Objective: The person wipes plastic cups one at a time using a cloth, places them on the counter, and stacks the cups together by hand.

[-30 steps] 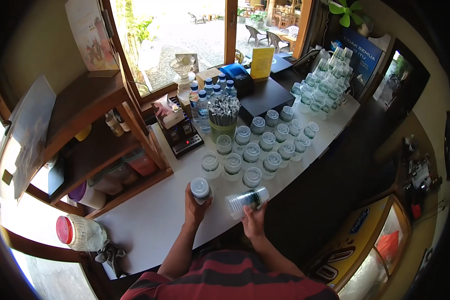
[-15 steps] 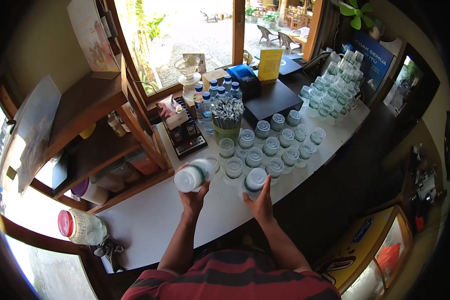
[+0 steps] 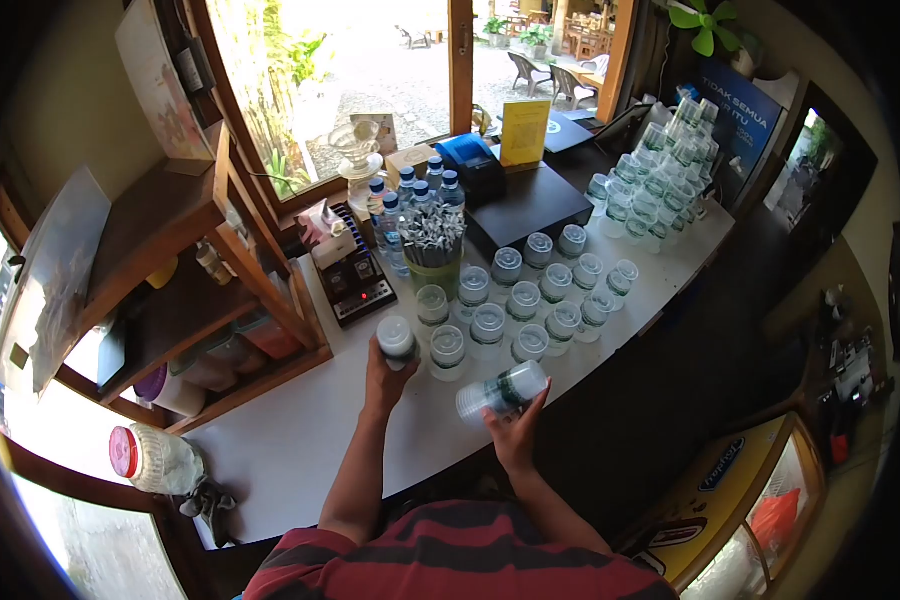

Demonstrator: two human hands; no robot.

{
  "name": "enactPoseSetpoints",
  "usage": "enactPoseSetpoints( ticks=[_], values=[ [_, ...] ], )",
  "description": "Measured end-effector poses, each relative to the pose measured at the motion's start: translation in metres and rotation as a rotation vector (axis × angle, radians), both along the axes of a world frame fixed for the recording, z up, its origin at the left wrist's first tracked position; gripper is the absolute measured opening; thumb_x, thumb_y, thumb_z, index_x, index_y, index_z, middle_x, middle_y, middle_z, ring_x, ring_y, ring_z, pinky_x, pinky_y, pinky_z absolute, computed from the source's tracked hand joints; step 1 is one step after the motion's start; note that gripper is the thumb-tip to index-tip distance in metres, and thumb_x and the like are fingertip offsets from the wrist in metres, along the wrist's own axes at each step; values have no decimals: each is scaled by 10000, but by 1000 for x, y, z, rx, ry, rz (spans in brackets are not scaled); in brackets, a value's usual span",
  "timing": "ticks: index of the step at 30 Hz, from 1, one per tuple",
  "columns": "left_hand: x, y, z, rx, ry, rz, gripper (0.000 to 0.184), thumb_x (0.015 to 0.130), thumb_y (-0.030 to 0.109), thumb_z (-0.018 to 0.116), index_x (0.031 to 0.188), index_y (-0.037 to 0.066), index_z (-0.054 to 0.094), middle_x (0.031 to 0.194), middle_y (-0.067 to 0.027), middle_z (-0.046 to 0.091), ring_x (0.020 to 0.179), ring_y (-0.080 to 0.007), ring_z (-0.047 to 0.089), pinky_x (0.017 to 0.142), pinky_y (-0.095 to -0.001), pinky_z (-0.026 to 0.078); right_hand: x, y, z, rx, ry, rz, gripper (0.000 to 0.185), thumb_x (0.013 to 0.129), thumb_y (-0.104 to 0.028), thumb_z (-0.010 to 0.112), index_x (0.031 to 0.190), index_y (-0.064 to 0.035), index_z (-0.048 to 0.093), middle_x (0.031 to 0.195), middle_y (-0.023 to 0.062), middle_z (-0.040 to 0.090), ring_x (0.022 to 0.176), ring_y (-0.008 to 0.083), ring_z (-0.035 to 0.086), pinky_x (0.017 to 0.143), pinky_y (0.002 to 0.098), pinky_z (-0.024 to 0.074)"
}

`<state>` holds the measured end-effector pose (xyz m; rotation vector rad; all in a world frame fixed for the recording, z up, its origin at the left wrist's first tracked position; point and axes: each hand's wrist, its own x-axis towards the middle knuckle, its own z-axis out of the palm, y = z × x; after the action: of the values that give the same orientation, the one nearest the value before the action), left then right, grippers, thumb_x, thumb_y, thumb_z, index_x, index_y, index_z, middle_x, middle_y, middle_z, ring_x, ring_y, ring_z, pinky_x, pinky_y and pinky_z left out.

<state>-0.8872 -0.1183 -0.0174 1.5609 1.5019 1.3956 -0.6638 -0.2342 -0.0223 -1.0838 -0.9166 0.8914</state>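
My left hand (image 3: 388, 378) is wrapped round an upside-down clear plastic cup (image 3: 396, 336) at the left end of the front row. Whether more cups are nested under it, I cannot tell. In my right hand (image 3: 515, 432) lies a tilted stack of nested plastic cups (image 3: 505, 390), its closed end pointing up and right. The stack is held above the counter's front part. Beyond both hands, several upside-down plastic cups (image 3: 488, 322) with green bands stand in rows on the white counter (image 3: 310, 440).
Behind the rows are a green container of wrapped straws (image 3: 433, 270), water bottles (image 3: 390, 225) and a black box (image 3: 530, 205). Many stacked cups (image 3: 655, 190) fill the counter's far right. A wooden shelf (image 3: 225, 225) and a red-lidded jar (image 3: 160, 460) stand left.
The stack in my left hand has gone from tilted to upside-down beside the rows. My right hand has drawn back towards me, its cups now tilted sideways. The view has shifted slightly.
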Motion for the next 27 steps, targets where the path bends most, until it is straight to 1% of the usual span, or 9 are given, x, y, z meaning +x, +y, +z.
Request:
enactPoseSetpoints(
  ticks=[4, 7, 12, 15, 17, 19, 22, 25, 27],
  values=[
    [-1, -21, -13, -17, -44, 46, 771, 723, 77, 830, 1354, 37, 389, 1209, -170, 589, 1146, -327, 587, 990, -410, 459, 30, 3, -9, -150, 757, 115, 665, 893, -150, 683, 1441, -222, 313, 1284, 49, 506, 1191, 216, 551, 918, 411, 529],
    [-2, -44, -31, -41, -142, 68, 803, 712, 74, 833, 1368, 45, 371, 1236, -168, 581, 1145, -312, 586, 995, -411, 458, 54, 6, 35, 54, 790, 7, 882, 876, -138, 696, 1543, -257, 131, 1405, 65, 402, 1282, 221, 450, 1001, 456, 463],
    [10, -70, -48, 130, -140, 164, 838, 689, 23, 823, 1385, 43, 356, 1351, -183, 508, 1199, -304, 552, 1044, -402, 426, 84, 50, 91, 410, -80, -376, 1076, 854, -107, 739, 1571, -141, -62, 1516, 195, 288, 1390, 357, 363, 1120, 526, 339],
    [22, -67, -36, 211, -193, 238, 855, 674, 25, 829, 1382, 28, 351, 1362, -180, 498, 1243, -301, 522, 1068, -398, 405, 87, 81, 55, 223, -348, -166, 1154, 801, -105, 789, 1562, -64, -77, 1570, 258, 196, 1453, 395, 259, 1169, 494, 284],
    [30, -58, -9, 294, -102, 205, 893, 655, 46, 847, 1386, 13, 334, 1362, -183, 494, 1264, -287, 505, 1080, -398, 393, 79, 82, 44, 31, -721, -53, 1132, 790, -126, 799, 1554, -15, -29, 1573, 303, 165, 1455, 426, 251, 1185, 464, 267],
    [44, -44, 26, 395, -37, 159, 916, 653, 67, 858, 1392, 5, 321, 1350, -188, 496, 1260, -284, 509, 1078, -402, 396, 74, 77, 15, 49, -822, -16, 1103, 780, -151, 800, 1542, 22, 22, 1540, 343, 203, 1419, 477, 280, 1171, 467, 281],
    [74, -23, 72, 237, -235, 122, 867, 693, 94, 848, 1388, 3, 339, 1262, -180, 536, 1239, -291, 518, 1064, -412, 402, 61, 57, 7, 23, -832, 13, 1042, 803, -164, 769, 1531, 42, 53, 1498, 369, 263, 1371, 519, 331, 1138, 506, 318],
    [85, -1, 91, 277, 205, 208, 774, 707, 92, 843, 1333, 0, 398, 1189, -211, 565, 1106, -377, 579, 953, -445, 454, 55, 41, 18, 13, -763, 1, 1047, 803, -165, 772, 1524, 60, 47, 1508, 373, 237, 1378, 517, 319, 1142, 509, 312],
    [90, 10, 76, 233, 82, 168, 732, 737, 84, 825, 1323, 10, 392, 1214, -217, 566, 1115, -352, 588, 962, -433, 461, 57, 36, 19, 2, -764, 12, 1051, 804, -160, 772, 1521, 68, 37, 1510, 375, 225, 1381, 514, 315, 1147, 509, 304]
  ],
)
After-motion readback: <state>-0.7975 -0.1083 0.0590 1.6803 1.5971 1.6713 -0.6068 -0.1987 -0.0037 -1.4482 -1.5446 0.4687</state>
